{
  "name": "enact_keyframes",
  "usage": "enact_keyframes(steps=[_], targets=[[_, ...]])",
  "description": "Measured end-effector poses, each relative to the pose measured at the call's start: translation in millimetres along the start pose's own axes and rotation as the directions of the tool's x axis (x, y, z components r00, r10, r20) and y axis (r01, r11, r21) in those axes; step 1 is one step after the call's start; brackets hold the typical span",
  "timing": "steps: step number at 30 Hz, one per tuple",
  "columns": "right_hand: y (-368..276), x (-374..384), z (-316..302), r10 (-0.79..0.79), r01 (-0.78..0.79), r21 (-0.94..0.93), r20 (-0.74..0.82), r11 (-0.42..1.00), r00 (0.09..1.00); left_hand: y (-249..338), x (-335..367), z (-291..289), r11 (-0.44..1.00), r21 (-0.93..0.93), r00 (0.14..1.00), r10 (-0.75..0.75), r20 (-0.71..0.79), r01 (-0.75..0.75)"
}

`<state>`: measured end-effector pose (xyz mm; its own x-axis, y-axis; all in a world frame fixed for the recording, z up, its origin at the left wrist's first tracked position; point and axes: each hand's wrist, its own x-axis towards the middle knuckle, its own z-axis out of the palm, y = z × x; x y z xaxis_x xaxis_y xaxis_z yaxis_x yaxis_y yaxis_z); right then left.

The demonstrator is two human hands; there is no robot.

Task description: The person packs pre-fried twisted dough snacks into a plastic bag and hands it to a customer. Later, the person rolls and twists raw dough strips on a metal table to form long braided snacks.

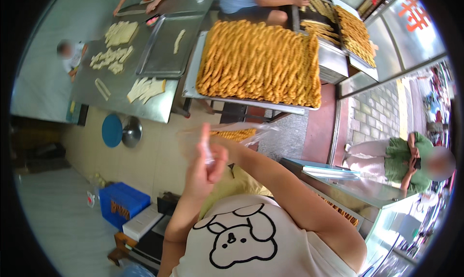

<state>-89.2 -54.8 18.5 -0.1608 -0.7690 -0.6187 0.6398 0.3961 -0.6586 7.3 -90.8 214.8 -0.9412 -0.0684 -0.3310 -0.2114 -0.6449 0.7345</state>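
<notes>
In front of my chest, my left hand (210, 163) is raised with its index finger pointing up and the other fingers curled. A whitish, blurred bit of plastic shows in its grip, apparently part of the clear plastic bag (265, 130). The bag holds golden twisted dough sticks (237, 133) and hangs just beyond my hands. My right forearm crosses from the lower right. My right hand (218, 144) is mostly hidden behind the left one and blurred, so its fingers cannot be made out.
A large tray (285, 106) piled with fried twists stands ahead. Left of it, a metal table (92, 79) bears raw dough, a glove (145, 89) and a shallow pan (166, 50). Two people work behind. A glass counter (348, 180) is at right, a blue crate (123, 204) at lower left.
</notes>
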Motion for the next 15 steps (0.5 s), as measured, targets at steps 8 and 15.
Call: enact_keyframes(steps=[8, 15], targets=[[-72.6, -138.7, -157.8, -0.759, 0.448, -0.704, -0.201, 0.551, 0.619, -28.7, 9.2, -52.3, 0.997, -0.069, 0.969, 0.028, -0.244, -0.046], [-78.8, -172.0, -356.1, -0.317, -0.509, -0.247, -0.947, 0.825, -0.056, -42.5, 17.9, -45.1, 0.998, 0.015, 0.966, -0.053, -0.254, 0.059]])
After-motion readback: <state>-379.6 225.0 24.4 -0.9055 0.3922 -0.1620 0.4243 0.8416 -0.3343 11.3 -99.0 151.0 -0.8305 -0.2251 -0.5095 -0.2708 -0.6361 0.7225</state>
